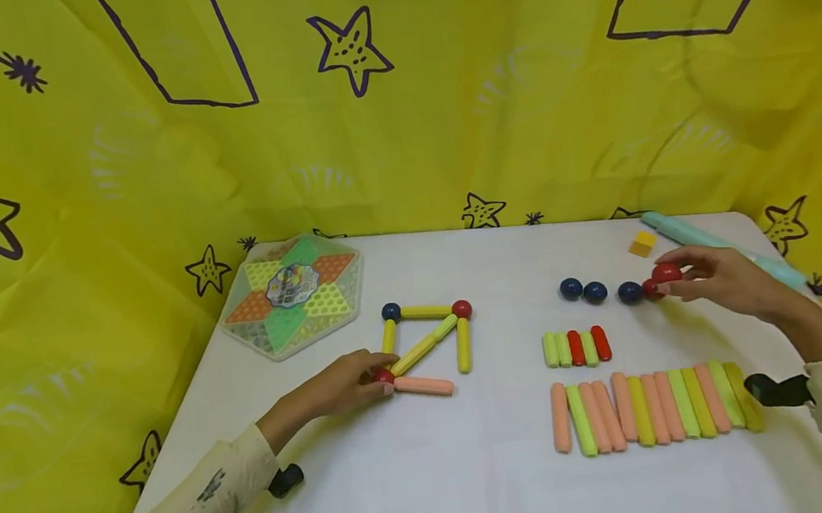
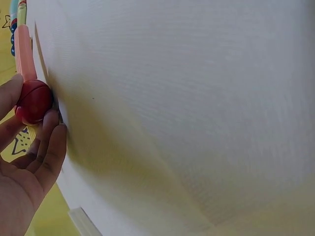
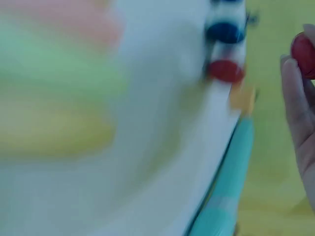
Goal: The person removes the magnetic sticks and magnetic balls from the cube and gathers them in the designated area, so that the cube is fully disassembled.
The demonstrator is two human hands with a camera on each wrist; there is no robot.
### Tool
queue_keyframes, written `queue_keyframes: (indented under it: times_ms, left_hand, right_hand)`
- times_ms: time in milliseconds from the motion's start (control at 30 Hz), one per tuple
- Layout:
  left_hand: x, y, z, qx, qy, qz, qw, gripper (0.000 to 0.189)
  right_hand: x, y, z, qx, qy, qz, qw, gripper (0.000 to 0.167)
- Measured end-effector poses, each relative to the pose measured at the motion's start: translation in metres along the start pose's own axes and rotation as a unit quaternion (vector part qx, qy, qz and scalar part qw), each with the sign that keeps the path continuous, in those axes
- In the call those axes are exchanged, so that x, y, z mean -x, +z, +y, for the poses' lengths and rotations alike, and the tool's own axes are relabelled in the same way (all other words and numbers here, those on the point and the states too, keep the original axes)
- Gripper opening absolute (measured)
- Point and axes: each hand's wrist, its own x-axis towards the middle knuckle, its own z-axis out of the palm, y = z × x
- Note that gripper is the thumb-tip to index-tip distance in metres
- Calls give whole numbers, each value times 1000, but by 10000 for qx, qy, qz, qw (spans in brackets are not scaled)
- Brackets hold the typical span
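Note:
My left hand (image 1: 345,383) grips a red ball (image 2: 33,104) at the near left corner of a figure of sticks and balls. From that ball a pink stick (image 1: 425,385) runs right, a yellow stick (image 1: 388,336) goes up to a dark blue ball (image 1: 391,312), and a diagonal yellow-and-green stick (image 1: 424,345) reaches another red ball (image 1: 462,310). Over on the right, my right hand (image 1: 729,281) pinches a loose red ball (image 1: 666,272), held above the table. Just under it lies a second red ball (image 3: 226,72), beside a row of dark blue balls (image 1: 595,292).
Short green and red sticks (image 1: 575,349) lie right of the figure, with a row of longer sticks (image 1: 645,409) nearer me. A hexagonal star-patterned game board (image 1: 336,331) sits back left. An orange block (image 1: 643,244) and a teal tube (image 1: 695,237) are at the back right.

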Motion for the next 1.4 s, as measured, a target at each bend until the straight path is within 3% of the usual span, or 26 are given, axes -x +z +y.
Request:
queue_keyframes:
  times_ms: [67, 200, 400, 867, 1200, 1400]
  left_hand:
    - [1, 0, 0, 8, -56, 3, 10000, 51]
    - [2, 0, 0, 32, -77, 15, 10000, 52]
    - [-1, 0, 2, 78, -59, -35, 9999, 52]
    - [-3, 0, 2, 60, -133, -76, 9999, 52]
    - [-4, 2, -1, 84, -22, -85, 9999, 52]
    - [-4, 1, 0, 81, -66, -94, 9999, 52]
  right_hand:
    - [3, -11, 19, 402, 211, 72, 9989, 39]
    - [2, -19, 45, 1138, 530, -206, 9919, 45]
    - [-3, -16, 63, 1462, 747, -504, 9852, 49]
    - [-10, -6, 58, 1371, 938, -494, 9849, 55]
    - [-7, -7, 55, 1335, 851, -472, 9863, 59]
    - [-1, -15, 48, 1614, 1039, -458, 9803, 75]
